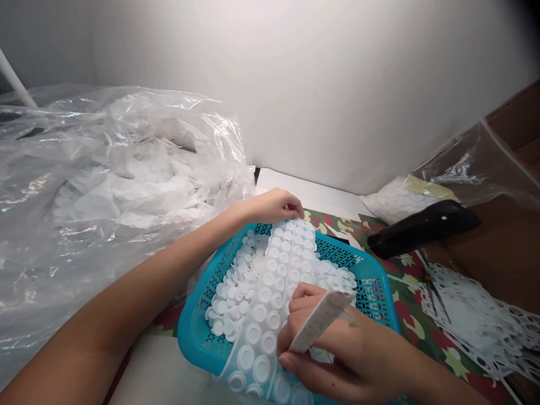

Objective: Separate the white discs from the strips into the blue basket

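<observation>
hiding basket rim (pixel 186 336), left hand (pixel 274 206) grips sheet (pixel 273 292), right hand (pixel 337 351) strip (pixel 320 319).

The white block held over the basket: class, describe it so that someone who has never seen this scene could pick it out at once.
Find the blue basket of white discs at the centre, with a strip of discs draped across it. At the strip's near end the right hand grips the white block. Unlike the round discs around it, it is long, flat and straight-edged.
</observation>
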`<state>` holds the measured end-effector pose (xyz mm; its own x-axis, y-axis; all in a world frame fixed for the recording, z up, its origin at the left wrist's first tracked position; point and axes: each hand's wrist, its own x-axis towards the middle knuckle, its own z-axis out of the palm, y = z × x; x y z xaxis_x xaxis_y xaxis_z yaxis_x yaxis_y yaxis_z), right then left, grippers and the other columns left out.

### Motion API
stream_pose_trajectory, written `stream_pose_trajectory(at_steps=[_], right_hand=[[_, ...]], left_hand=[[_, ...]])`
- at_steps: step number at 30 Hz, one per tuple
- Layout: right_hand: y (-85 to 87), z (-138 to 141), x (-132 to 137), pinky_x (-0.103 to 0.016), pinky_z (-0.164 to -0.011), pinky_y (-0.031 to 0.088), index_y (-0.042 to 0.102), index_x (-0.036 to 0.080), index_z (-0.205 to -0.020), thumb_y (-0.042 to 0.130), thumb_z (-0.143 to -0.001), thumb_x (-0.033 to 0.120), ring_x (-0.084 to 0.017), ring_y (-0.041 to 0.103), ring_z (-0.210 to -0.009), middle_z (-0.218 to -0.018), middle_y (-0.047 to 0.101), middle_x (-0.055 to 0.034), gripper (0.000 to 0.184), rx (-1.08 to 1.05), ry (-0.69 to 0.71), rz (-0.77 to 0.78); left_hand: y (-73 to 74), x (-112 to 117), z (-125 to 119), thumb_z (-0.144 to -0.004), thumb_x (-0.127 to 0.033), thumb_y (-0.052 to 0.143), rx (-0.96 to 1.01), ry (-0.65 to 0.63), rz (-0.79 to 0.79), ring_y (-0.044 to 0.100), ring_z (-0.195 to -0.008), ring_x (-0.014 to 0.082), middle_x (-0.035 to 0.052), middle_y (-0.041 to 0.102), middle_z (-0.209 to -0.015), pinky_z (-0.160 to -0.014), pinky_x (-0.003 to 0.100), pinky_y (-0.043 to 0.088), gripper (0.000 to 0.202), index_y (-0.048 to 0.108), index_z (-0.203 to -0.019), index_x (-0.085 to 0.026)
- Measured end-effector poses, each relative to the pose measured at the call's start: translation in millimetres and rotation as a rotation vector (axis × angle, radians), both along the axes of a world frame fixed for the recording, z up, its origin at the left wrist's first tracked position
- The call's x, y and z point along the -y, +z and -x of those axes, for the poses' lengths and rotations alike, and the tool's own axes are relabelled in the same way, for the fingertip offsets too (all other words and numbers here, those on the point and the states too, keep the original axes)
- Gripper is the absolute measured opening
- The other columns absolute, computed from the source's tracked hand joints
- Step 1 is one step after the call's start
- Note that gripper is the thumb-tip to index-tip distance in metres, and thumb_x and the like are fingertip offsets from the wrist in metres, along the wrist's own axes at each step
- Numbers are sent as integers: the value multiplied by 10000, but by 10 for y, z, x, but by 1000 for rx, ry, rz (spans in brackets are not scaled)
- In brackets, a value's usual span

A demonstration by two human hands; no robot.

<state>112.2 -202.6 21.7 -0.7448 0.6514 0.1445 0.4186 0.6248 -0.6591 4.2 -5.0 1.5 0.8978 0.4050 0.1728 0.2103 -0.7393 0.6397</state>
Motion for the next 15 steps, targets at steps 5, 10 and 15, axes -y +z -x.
stream_pose_trajectory(at_steps=[5, 10, 15], right_hand=[[-3, -4, 0, -271, -746, 383, 536, 162, -859, 500, -912, 181, -99, 505, -649, -721, 614, 0, 67, -1, -2, 6], [-3, -6, 2, -272, -750, 384, 532, 164, -857, 492, -915, 178, -99, 508, -654, -728, 616, 0, 72, 7, 0, 7], [-2, -3, 1, -267, -741, 384, 533, 162, -839, 502, -909, 178, -92, 496, -645, -723, 617, 5, 78, 8, -2, -4]], left_hand=[[-2, 2, 2, -843, -168, 528, 2, 0, -6, 629, -758, 117, 64, 731, -933, -676, 216, 432, 224, 708, -973, -144], [-2, -2, 6, -842, -156, 530, 2, -1, -13, 630, -740, 115, 65, 732, -920, -662, 213, 432, 229, 711, -981, -137], [0, -4, 7, -838, -149, 533, 1, -4, -16, 632, -740, 115, 67, 732, -916, -662, 212, 434, 225, 713, -973, -131]])
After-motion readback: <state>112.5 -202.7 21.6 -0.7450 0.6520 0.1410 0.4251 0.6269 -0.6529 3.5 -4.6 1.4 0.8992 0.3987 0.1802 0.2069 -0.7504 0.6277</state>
